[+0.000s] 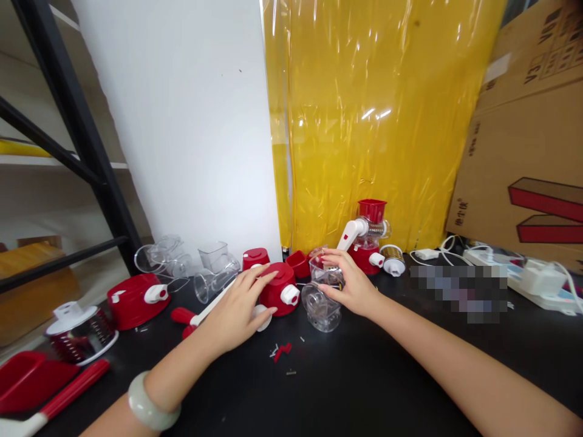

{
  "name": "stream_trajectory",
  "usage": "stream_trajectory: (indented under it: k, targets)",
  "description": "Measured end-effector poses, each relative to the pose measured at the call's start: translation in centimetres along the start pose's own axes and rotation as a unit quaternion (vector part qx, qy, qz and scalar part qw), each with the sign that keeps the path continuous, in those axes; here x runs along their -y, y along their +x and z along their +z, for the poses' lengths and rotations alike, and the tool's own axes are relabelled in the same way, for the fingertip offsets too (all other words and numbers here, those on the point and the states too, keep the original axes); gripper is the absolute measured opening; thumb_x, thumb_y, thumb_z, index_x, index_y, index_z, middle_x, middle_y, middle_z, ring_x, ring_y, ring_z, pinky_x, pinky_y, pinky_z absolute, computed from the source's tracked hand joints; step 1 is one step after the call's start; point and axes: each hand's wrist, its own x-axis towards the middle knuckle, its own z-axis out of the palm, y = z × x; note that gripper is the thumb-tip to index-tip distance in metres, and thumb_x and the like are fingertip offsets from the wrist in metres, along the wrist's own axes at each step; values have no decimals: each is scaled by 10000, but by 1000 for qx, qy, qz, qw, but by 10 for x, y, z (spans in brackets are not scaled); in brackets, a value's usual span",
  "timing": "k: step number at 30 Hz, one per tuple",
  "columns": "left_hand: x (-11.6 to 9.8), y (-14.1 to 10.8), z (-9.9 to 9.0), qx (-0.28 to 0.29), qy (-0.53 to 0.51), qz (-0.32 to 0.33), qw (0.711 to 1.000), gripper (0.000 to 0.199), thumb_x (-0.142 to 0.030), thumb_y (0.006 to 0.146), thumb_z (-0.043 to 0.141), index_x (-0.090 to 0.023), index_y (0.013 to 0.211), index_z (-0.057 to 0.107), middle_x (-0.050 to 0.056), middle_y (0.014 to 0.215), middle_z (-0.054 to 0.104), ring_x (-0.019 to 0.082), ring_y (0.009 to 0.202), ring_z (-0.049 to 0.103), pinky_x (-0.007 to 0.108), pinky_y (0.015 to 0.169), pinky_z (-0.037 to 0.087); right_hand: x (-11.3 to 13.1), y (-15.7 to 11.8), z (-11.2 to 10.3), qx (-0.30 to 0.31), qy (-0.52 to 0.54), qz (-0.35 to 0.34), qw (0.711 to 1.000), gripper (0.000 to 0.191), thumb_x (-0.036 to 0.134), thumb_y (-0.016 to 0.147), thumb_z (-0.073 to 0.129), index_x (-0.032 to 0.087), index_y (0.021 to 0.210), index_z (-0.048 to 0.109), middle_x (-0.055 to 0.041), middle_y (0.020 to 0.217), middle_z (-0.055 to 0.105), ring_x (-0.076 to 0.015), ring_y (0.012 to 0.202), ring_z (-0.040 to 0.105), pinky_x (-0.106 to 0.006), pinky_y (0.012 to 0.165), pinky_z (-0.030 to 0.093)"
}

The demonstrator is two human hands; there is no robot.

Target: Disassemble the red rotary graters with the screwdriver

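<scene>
Glossy red plastic base, smooth clear plastic housing, matt black tabletop

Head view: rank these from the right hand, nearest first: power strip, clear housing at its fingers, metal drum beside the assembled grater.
1. Clear housing, at the right hand
2. Metal drum, right of it
3. Power strip, far right

1 head-worn view, forward and down

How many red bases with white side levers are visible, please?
3: a left red base, a middle red base by the left hand, and a right red base below the red hopper. Others may be hidden.
</scene>
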Motion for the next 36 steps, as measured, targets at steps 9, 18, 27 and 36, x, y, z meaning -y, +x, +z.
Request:
stream_trajectory:
  k: [9, 18, 27, 36]
  targets:
    - [9, -2, 10, 27, 46, 30, 998, 697, -472, 923, 514, -251, 1532, 257, 66, 1590, 319, 260, 1446, 326, 449, 1168, 322, -1, 0, 1, 2, 11, -8, 1000, 535, 343, 830, 682, 245, 1306, 459, -151, 1405, 435, -281, 1293, 503, -488, 1032, 488]
    - [17, 1, 7, 28, 78, 17, 996, 662, -476, 923, 497, -215, 1509, 332, 67, 1569, 344, 257, 1435, 346, 442, 1157, 353, 1, 0, 2, 0, 5, -9, 1000, 519, 325, 841, 666, 236, 1313, 470, -144, 1392, 435, -254, 1275, 514, -456, 1053, 473]
    - [30, 0, 8, 11, 82, -13, 997, 649, -541, 920, 477, -215, 1475, 400, 102, 1542, 385, 274, 1394, 414, 464, 1127, 395, 2, 2, 0, -43, 71, 22, 996, 443, 318, 804, 701, 241, 1211, 544, -140, 1353, 489, -262, 1206, 561, -445, 933, 548]
    - [26, -3, 14, -50, 80, 24, 995, 668, -455, 906, 551, -246, 1503, 337, 111, 1538, 401, 273, 1388, 425, 457, 1110, 415, 4, 19, 2, -234, 396, 262, 849, 450, 489, 655, 802, 210, 937, 588, -70, 1021, 697, -216, 805, 704, -374, 708, 594]
